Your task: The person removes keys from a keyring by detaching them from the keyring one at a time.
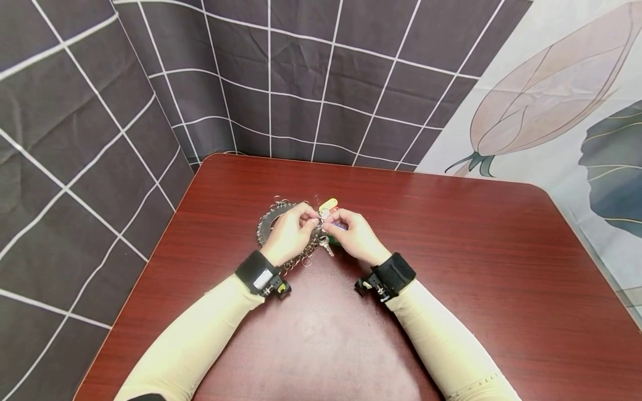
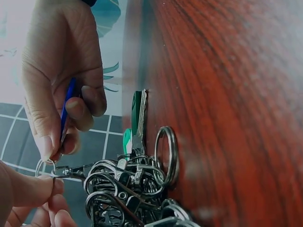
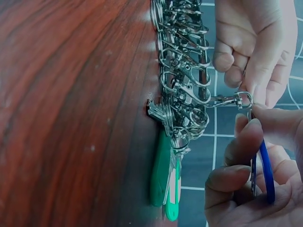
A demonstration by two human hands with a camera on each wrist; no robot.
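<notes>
Between both hands (image 1: 321,223) | left hand (image 1: 290,234) pinches small split ring (image 2: 45,166) | right hand (image 1: 353,234) grips blue tag (image 3: 265,170) | key-ring bundle (image 1: 281,228) lies leftward, under left hand

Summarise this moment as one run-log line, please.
left hand: pinches small split ring | right hand: pinches blue key tag | key ring bundle: on table | green tags: under bundle

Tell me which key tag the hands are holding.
The blue tag, pinched in the right hand; the green tags lie on the table, untouched.
</notes>
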